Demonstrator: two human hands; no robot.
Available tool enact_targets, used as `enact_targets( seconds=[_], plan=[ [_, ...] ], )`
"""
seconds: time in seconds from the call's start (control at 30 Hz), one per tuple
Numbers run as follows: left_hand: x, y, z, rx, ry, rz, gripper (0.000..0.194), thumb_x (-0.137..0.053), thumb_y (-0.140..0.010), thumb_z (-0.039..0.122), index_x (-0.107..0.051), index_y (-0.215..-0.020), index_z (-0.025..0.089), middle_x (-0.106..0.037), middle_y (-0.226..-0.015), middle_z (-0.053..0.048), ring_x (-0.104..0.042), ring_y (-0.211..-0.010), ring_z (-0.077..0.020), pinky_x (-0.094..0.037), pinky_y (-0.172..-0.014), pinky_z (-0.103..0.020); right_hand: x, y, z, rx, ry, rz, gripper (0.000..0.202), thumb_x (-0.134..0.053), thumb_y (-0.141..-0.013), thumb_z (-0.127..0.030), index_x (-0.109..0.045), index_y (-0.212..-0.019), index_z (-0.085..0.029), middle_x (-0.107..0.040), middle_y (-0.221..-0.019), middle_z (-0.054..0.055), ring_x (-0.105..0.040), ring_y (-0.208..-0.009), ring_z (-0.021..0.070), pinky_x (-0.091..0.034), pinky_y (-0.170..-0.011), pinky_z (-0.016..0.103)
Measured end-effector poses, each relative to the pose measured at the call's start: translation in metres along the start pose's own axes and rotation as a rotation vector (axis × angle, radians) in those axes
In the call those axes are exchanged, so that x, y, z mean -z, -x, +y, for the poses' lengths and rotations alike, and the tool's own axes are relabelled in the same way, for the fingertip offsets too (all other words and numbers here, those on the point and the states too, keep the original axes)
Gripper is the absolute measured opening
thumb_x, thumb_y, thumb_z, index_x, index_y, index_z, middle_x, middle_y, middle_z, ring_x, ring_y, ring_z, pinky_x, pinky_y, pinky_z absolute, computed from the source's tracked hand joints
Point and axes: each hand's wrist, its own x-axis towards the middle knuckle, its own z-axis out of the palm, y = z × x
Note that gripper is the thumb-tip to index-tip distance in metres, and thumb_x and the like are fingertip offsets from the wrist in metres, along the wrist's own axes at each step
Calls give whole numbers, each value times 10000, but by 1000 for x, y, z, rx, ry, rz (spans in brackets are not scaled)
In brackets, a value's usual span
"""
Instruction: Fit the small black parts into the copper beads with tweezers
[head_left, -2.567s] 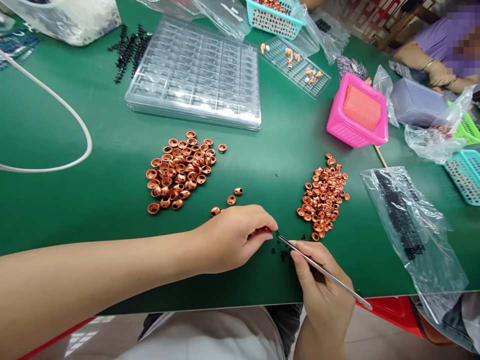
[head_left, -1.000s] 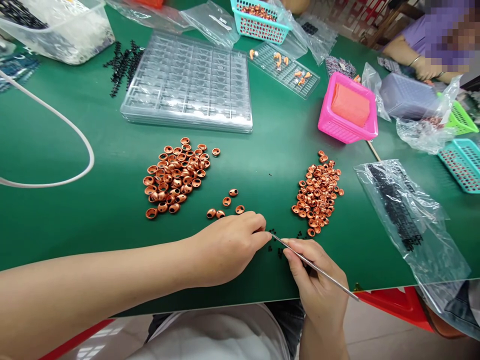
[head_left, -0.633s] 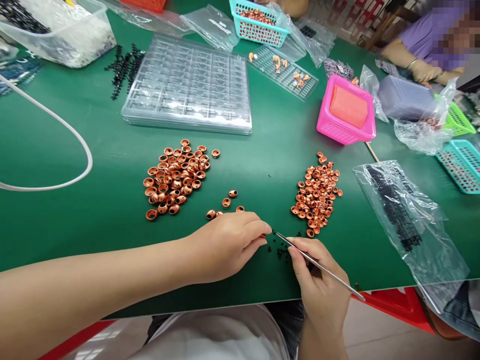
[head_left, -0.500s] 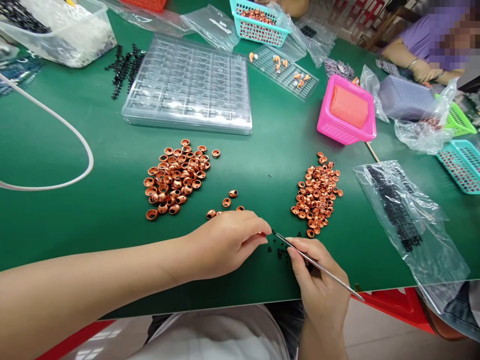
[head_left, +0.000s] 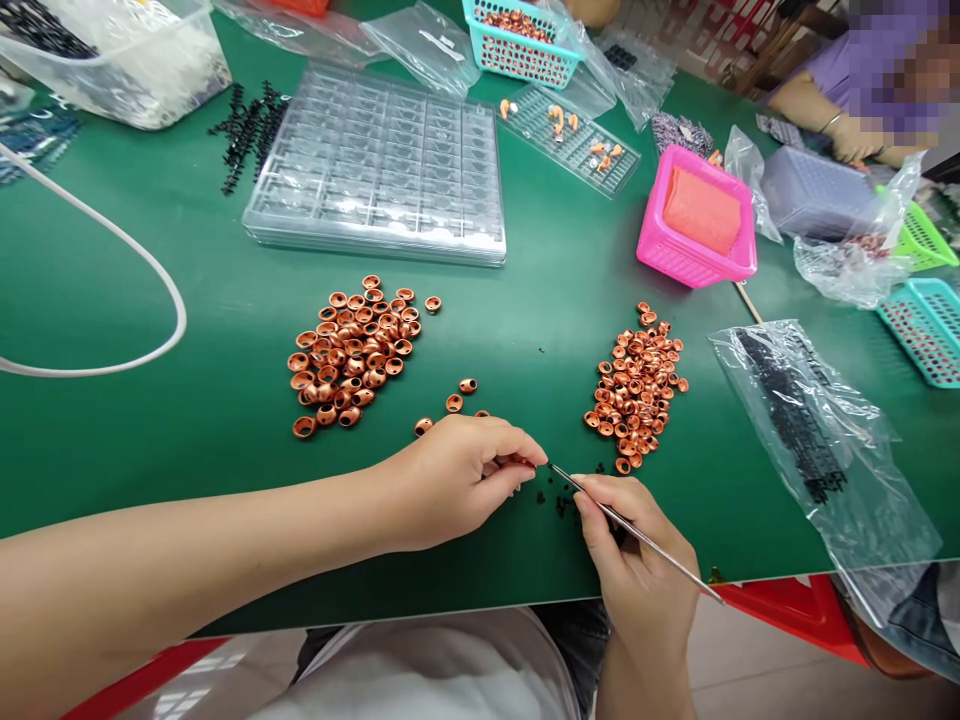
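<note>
My left hand [head_left: 469, 480] pinches a small copper-coloured piece between thumb and fingertips; most of it is hidden. In my right hand [head_left: 637, 560], held like a pen, is a thin metal rod-like tool [head_left: 660, 550] with a dark tip. That tip points at the left fingertips, at or just beside the piece; contact cannot be made out. Tiny black parts [head_left: 561, 506] lie scattered on the table between the hands. Several copper-coloured cups with holes [head_left: 454, 403] sit just beyond the left hand. A larger pile of cups [head_left: 352, 350] lies farther left, and another pile [head_left: 637, 385] beyond the right hand.
Stacked clear trays [head_left: 379, 165] stand at the back left, near black strips [head_left: 251, 130]. A pink basket [head_left: 697, 225] with an orange cloth and a plastic bag [head_left: 810, 430] of black parts are on the right. A white cable [head_left: 161, 275] loops at left. Another person's arm [head_left: 806, 105] rests across the table.
The left fingers have shifted slightly right, towards the tool tip, and their grip on the copper-coloured piece has changed a little. The right hand keeps nearly the same place. The view has moved slightly.
</note>
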Motion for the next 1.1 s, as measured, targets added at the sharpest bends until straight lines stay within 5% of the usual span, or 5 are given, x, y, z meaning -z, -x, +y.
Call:
enact_targets(
  seconds=[0.4,1.1],
  plan=[
    [-8,-2,10,347,418,-114,140,-585,-866,208,-668,-957,143,-692,-760,-8,-688,-711,-132,-575,-709,-231,-4,14,-14,158,-225,206,336,-625,-792,38,-666,-1022,-203,-735,-943,36,-704,-830,190,-557,-687,350],
    [-6,2,6,186,311,-213,255,-581,-841,143,-689,-1071,124,-728,-960,-75,-709,-840,-173,-578,-791,-291,-11,15,-12,118,-221,124,389,-613,-791,59,-656,-1075,-204,-734,-965,47,-703,-860,195,-569,-716,369]
  ],
)
